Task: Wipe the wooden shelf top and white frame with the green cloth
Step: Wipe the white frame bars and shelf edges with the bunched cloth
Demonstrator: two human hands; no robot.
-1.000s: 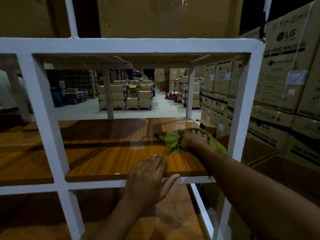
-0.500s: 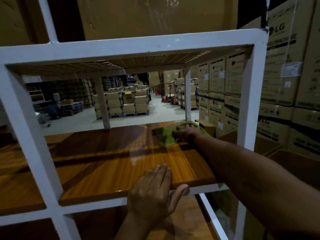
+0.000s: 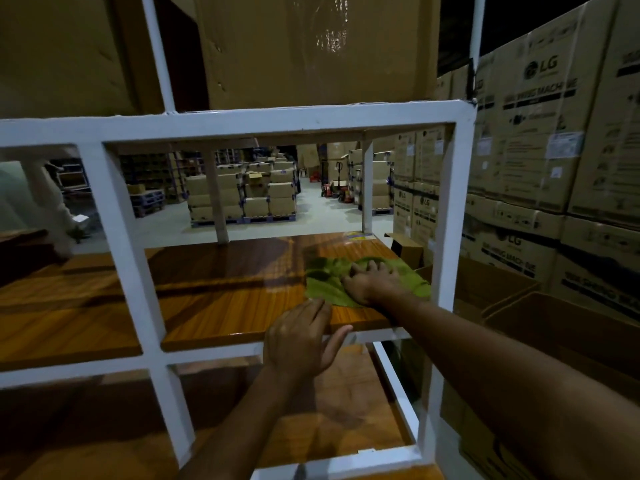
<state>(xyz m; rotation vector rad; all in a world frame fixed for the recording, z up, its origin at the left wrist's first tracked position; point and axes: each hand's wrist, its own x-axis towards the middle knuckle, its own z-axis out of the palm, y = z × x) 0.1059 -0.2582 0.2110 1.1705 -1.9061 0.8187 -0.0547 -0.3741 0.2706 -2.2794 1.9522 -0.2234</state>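
A glossy wooden shelf top (image 3: 221, 299) lies inside a white frame (image 3: 117, 223) of posts and rails. A green cloth (image 3: 325, 278) is spread on the right part of the shelf, near the right post. My right hand (image 3: 372, 282) presses flat on the cloth, arm reaching in from the lower right. My left hand (image 3: 298, 337) rests on the shelf's front edge and front rail, fingers together, holding nothing.
A large cardboard box (image 3: 311, 46) sits on the level above. Stacked LG cartons (image 3: 540, 133) stand close on the right, with open boxes (image 3: 554, 323) below them. A lower wooden shelf (image 3: 311, 417) is underneath. Pallets of boxes (image 3: 249, 199) stand beyond.
My right hand has slid the green cloth back toward me along the shelf's right side, and the cloth lies flatter and wider. My left hand stays on the front edge. The view tilted upward.
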